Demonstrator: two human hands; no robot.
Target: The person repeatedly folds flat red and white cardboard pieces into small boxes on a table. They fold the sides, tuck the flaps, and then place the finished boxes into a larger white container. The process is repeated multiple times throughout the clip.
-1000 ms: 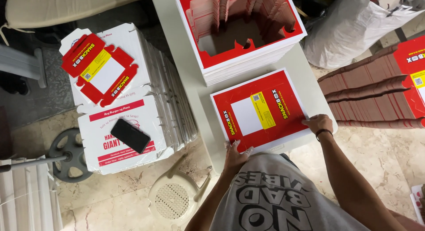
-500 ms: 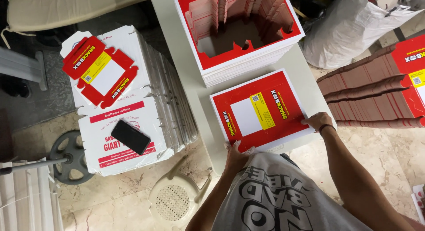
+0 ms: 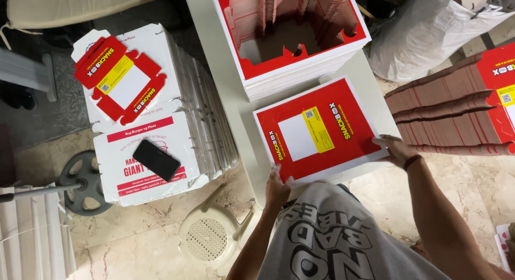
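Observation:
A red printed cardboard sheet (image 3: 316, 132) with a white and a yellow panel lies on top of a thin stack at the near edge of a white table (image 3: 214, 60). My left hand (image 3: 276, 187) grips its near left corner, thumb on top. My right hand (image 3: 395, 150) holds the near right corner at the table's edge. My grey printed shirt fills the bottom of the view.
A thick stack of red die-cut sheets (image 3: 300, 70) with a cut-out middle sits further back on the table. Left on the floor are stacks of flat white boxes (image 3: 177, 124) carrying a black phone (image 3: 156, 160) and a red box blank (image 3: 119, 78). A white stool (image 3: 206, 237), a weight plate (image 3: 83, 183), a white sack (image 3: 424, 38) and folded red boxes (image 3: 456, 113) surround the table.
Almost nothing differs. My right hand has slid slightly along the sheet's right corner; the sheet and my left hand stay where they were.

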